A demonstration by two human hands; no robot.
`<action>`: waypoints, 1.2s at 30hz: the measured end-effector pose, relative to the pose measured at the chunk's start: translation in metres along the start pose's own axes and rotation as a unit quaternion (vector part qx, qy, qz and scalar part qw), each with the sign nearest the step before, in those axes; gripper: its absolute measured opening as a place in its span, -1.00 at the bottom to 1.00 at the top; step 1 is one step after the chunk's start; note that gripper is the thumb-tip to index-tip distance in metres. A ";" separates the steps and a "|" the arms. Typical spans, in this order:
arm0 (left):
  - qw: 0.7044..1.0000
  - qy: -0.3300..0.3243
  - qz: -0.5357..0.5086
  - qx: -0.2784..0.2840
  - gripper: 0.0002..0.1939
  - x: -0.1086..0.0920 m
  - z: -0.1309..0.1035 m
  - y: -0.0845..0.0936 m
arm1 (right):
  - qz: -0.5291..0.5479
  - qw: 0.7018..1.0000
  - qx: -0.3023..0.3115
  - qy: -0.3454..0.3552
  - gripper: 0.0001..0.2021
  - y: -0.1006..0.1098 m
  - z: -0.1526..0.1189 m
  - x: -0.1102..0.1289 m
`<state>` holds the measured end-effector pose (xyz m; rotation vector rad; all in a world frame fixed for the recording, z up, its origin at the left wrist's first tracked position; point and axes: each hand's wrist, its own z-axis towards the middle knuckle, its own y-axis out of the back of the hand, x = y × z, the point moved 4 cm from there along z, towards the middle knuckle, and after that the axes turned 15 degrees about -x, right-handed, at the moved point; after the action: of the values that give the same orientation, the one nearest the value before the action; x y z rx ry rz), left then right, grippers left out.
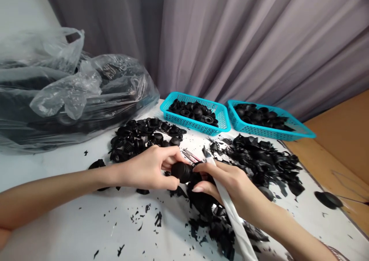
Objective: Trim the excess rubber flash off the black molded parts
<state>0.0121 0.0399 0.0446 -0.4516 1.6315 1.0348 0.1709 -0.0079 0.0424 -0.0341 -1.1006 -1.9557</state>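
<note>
A round black ribbed part (181,172) is held over the middle of the table between my two hands. My left hand (157,167) has its thumb and fingers closed on the part's left side. On the other side, my right hand (223,178) pinches the part's right edge with thumb and forefinger. A white-wrapped tool (227,203) with a dark tip lies across my right hand, its tip pointing up and away. Just behind the part, a pair of small scissors or snips (190,156) is partly hidden by my fingers. Black scraps (213,222) are heaped below my right hand.
Two blue baskets (196,127) (271,132) of black parts stand at the back. Piles of black parts lie left (135,140) and right (259,157). A large clear plastic bag (72,103) fills the back left. One black disc (328,200) sits at the right edge, before a grey curtain (245,42).
</note>
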 end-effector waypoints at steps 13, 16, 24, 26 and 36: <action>0.991 -0.082 0.089 0.058 -0.63 -0.005 0.004 -0.012 | -0.007 1.000 -0.025 -0.001 -0.65 0.000 0.004 0.009; 0.983 -0.101 0.151 0.038 -0.57 -0.005 0.006 -0.011 | 0.097 0.989 -0.002 -0.111 -0.73 0.005 0.007 0.006; 0.954 -0.180 0.241 0.017 -0.55 0.000 0.003 -0.012 | 0.257 0.897 0.108 -0.344 -0.80 0.001 0.000 -0.003; 0.947 -0.217 0.234 0.010 -0.61 -0.001 0.001 -0.012 | 0.283 0.869 0.113 -0.389 -0.80 -0.001 -0.002 -0.005; 0.951 -0.260 0.167 0.000 -0.69 -0.003 0.002 -0.013 | 0.415 0.779 0.106 -0.458 -0.81 -0.007 -0.008 -0.011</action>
<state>0.0244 0.0338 0.0419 0.1079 1.2480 1.2763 0.1761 -0.0044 0.0284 -1.2468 -1.5252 -0.9313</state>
